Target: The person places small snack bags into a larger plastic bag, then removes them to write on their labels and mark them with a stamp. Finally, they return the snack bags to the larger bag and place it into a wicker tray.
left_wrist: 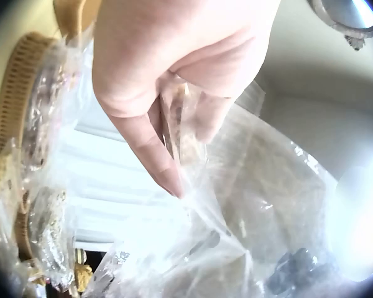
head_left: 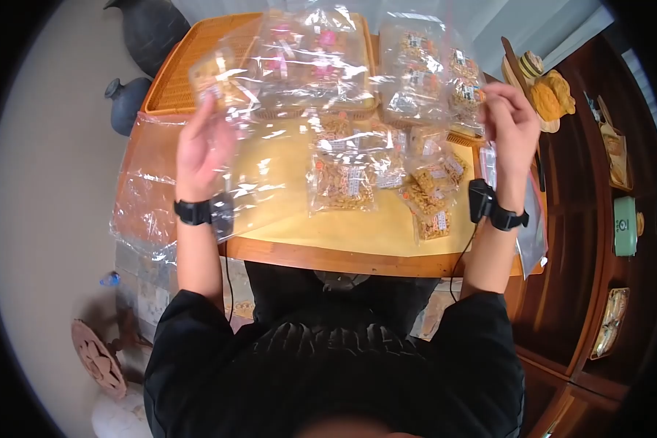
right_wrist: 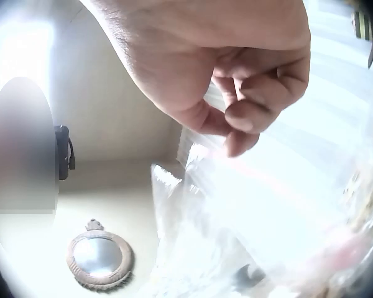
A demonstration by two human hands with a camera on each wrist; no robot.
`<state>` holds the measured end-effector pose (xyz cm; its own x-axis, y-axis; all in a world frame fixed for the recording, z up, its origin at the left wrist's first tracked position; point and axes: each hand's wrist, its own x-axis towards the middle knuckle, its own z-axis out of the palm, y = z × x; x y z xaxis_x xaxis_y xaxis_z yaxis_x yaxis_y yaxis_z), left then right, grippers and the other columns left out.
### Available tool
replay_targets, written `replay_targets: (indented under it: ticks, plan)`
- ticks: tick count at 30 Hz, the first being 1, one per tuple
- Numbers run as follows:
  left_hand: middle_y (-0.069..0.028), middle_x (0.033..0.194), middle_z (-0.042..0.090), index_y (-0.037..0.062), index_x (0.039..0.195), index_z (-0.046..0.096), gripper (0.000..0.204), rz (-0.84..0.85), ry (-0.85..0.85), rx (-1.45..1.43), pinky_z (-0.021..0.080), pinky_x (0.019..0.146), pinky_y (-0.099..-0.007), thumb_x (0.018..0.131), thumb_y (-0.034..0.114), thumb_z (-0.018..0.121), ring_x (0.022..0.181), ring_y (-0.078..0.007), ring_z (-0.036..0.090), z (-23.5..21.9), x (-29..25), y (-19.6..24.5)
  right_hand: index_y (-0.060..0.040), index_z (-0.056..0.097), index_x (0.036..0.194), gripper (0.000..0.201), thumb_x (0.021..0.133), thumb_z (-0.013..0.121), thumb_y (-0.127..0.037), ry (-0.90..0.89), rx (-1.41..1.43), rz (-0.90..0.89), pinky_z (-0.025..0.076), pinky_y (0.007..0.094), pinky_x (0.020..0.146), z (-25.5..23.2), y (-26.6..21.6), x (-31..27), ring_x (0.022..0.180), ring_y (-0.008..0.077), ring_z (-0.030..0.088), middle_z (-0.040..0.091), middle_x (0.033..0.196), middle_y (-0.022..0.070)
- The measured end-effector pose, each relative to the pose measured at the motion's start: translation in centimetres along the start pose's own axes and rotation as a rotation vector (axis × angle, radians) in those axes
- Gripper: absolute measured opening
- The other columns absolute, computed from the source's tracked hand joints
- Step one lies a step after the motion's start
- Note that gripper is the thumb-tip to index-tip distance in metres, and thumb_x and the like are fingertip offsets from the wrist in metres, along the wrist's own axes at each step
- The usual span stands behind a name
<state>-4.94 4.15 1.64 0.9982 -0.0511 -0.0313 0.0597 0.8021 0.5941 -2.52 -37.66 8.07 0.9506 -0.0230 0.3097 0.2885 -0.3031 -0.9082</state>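
My left hand [head_left: 206,157] is raised over the table's left side, gripping a small clear snack packet [head_left: 225,79] between thumb and fingers. A large clear plastic bag [left_wrist: 273,180] hangs from the same fingers in the left wrist view. Across the table, my right hand [head_left: 512,128] has thumb and fingertips brought together, pinching thin film of the large bag [right_wrist: 174,211]. That film stretches between both hands. Below it lie several noodle-like snack packets [head_left: 341,182], with more packets heaped [head_left: 432,191] to their right.
A wicker tray [head_left: 182,77] stands at the back left, and bags of pink-marked packets [head_left: 325,58] lie behind the film. An empty clear bag [head_left: 142,190] covers the table's left edge. Yellow food [head_left: 551,98] sits at the right, beside wooden shelves [head_left: 573,219]. Dark vases [head_left: 150,33] stand behind.
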Motion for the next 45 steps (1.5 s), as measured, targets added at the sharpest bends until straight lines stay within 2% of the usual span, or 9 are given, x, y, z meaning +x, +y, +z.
replay_targets:
  ticks: [4, 6, 11, 17, 19, 23, 31, 36, 45]
  plan:
    - [-0.0209, 0.119, 0.065, 0.0046, 0.130, 0.054, 0.038, -0.055, -0.102, -0.062, 0.059, 0.076, -0.0311, 0.106, 0.033, 0.050, 0.100, -0.0269, 0.068, -3.9, -4.4, 2.9, -0.0015, 0.071, 0.100, 0.015, 0.089, 0.065, -0.009, -0.142, -0.371, -0.239, 0.050, 0.0314, 0.062, 1.1, 2.9, -1.8, 0.068, 0.0158, 0.062, 0.070, 0.080, 0.0086]
    - [-0.0218, 0.120, 0.064, 0.0044, 0.132, 0.052, 0.039, -0.034, -0.077, -0.067, 0.060, 0.074, -0.0318, 0.107, 0.034, 0.048, 0.098, -0.0282, 0.069, -4.9, -6.5, 2.8, -0.0018, 0.070, 0.097, 0.021, 0.078, 0.074, -0.010, -0.319, -0.767, -0.435, 0.053, 0.0432, 0.074, 4.1, 0.4, -4.2, 0.083, 0.0393, 0.063, 0.066, 0.095, 0.0202]
    - [-0.0278, 0.120, 0.064, 0.0079, 0.129, 0.046, 0.035, 0.110, 0.190, 0.022, 0.062, 0.067, -0.0336, 0.108, 0.035, 0.043, 0.089, -0.0301, 0.072, -4.7, -10.8, 0.6, -0.0090, 0.067, 0.112, 0.042, 0.072, 0.078, -0.014, -0.623, -0.650, -0.651, 0.052, 0.0464, 0.084, 10.7, 3.6, -5.9, 0.099, 0.0383, 0.062, 0.065, 0.109, 0.0148]
    - [-0.0319, 0.120, 0.063, 0.0062, 0.127, 0.044, 0.033, 0.046, 0.185, 0.032, 0.063, 0.067, -0.0345, 0.108, 0.033, 0.043, 0.086, -0.0306, 0.073, -9.4, -14.2, -1.3, -0.0076, 0.066, 0.119, 0.043, 0.078, 0.077, -0.017, -0.447, -0.779, -0.851, 0.051, 0.0463, 0.092, 11.0, 3.8, -7.1, 0.114, 0.0305, 0.060, 0.065, 0.118, 0.0114]
    - [-0.0317, 0.119, 0.063, 0.0059, 0.128, 0.043, 0.033, 0.036, 0.242, 0.004, 0.064, 0.067, -0.0351, 0.108, 0.032, 0.045, 0.086, -0.0302, 0.073, -10.4, -14.3, -1.7, -0.0055, 0.066, 0.119, 0.042, 0.080, 0.076, -0.016, -0.318, -0.629, -0.757, 0.051, 0.0472, 0.091, 10.5, 2.9, -7.2, 0.110, 0.0343, 0.062, 0.065, 0.119, 0.0138]
    - [-0.0309, 0.117, 0.064, 0.0051, 0.128, 0.044, 0.033, 0.045, 0.272, 0.039, 0.063, 0.067, -0.0335, 0.107, 0.030, 0.047, 0.087, -0.0291, 0.073, -11.0, -14.2, -2.4, -0.0070, 0.063, 0.122, 0.041, 0.083, 0.075, -0.011, -0.302, -0.529, 0.136, 0.053, 0.0313, 0.081, 6.7, -1.7, -6.2, 0.092, 0.0218, 0.068, 0.066, 0.109, 0.0125]
    - [-0.0199, 0.108, 0.068, 0.0039, 0.133, 0.048, 0.037, 0.029, 0.158, 0.005, 0.059, 0.072, -0.0337, 0.105, 0.028, 0.052, 0.088, -0.0248, 0.072, -12.3, -13.1, -4.3, -0.0042, 0.052, 0.113, 0.042, 0.081, 0.078, -0.001, -0.097, -0.034, -0.109, 0.050, 0.0273, 0.085, 5.3, -2.2, -6.5, 0.095, 0.0141, 0.064, 0.062, 0.101, 0.0063]
    - [-0.0149, 0.110, 0.069, 0.0048, 0.133, 0.051, 0.036, 0.030, 0.152, 0.061, 0.058, 0.069, -0.0308, 0.106, 0.028, 0.051, 0.085, -0.0222, 0.072, -12.6, -12.9, -4.4, -0.0079, 0.052, 0.100, 0.041, 0.075, 0.084, -0.005, -0.276, -0.236, -0.301, 0.043, 0.0261, 0.070, 9.6, 0.3, -6.0, 0.075, 0.0114, 0.050, 0.055, 0.088, 0.0001]
    - [-0.0159, 0.120, 0.065, 0.0013, 0.139, 0.044, 0.043, -0.132, 0.021, 0.230, 0.060, 0.069, -0.0305, 0.103, 0.022, 0.057, 0.095, -0.0260, 0.073, -9.2, -12.6, -2.9, -0.0019, 0.065, 0.069, 0.022, 0.084, 0.078, -0.011, -1.033, -0.141, 0.060, 0.038, 0.0266, 0.058, 15.6, -0.9, -5.2, 0.061, 0.0071, 0.048, 0.055, 0.060, -0.0010]
